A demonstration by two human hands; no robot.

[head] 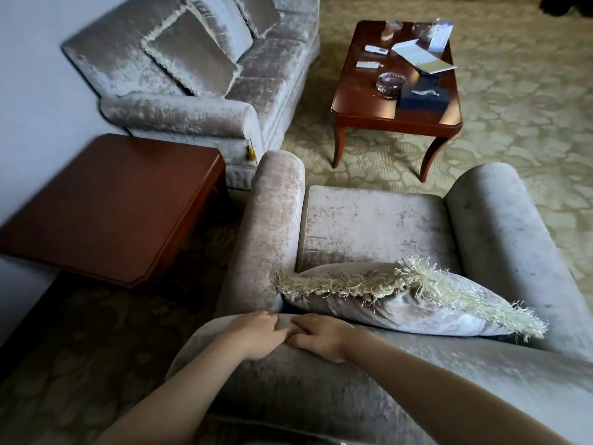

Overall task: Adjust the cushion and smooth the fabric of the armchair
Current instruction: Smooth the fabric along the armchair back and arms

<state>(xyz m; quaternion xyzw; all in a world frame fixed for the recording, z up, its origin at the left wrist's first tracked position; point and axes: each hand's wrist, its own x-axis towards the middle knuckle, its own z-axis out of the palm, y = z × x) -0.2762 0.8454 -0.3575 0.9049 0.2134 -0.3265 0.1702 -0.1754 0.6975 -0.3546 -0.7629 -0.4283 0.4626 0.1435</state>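
I stand behind a grey velvet armchair [369, 226] and look down over its backrest. A matching cushion [414, 308] with a cream fringe leans against the inside of the backrest, tilted, its right corner toward the right armrest. My left hand [256, 335] and my right hand [317, 337] both rest flat on the top of the backrest near its left end, fingertips touching each other. Neither hand touches the cushion. The fingers lie loosely curved on the velvet, holding nothing.
A dark wooden side table [109, 207] stands left of the armchair. Beyond it is a grey velvet sofa [179, 120] with fringed pillows. A wooden coffee table [398, 114] with papers and a glass ashtray stands ahead on patterned carpet.
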